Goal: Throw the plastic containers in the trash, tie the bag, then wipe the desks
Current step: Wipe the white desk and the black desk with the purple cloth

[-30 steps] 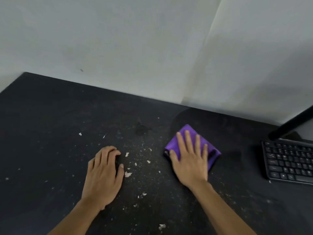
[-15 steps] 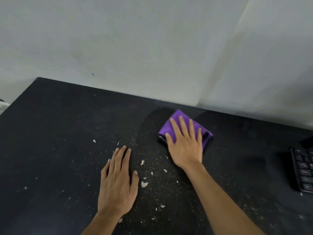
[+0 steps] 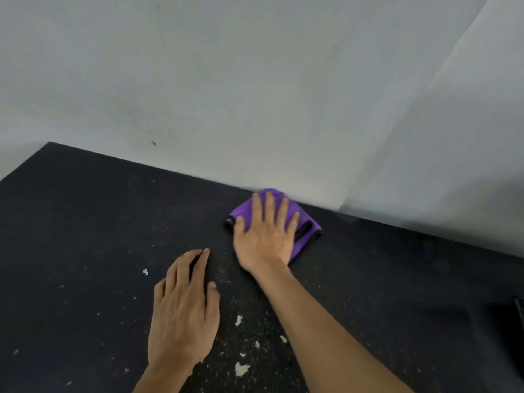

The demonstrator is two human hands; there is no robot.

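Half the cloth (image 3: 307,226) under right hand (image 3: 265,239), fingers (image 3: 269,209) spread; left hand (image 3: 181,316) flat, fingers straight.

Soft, diffuse, rather dim light, wall (image 3: 255,80) evenly grey, broad faint shadow at 3 o'clock, desk (image 3: 85,222) dark and low in detail, cloth (image 3: 243,212) far edge motion-blurred, wide-angle bowing toward edges.

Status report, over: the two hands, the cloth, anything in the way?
Right hand flat on purple cloth, by the wall. Left hand flat on desk, holding nothing. Pale crumbs on desk between the forearms.
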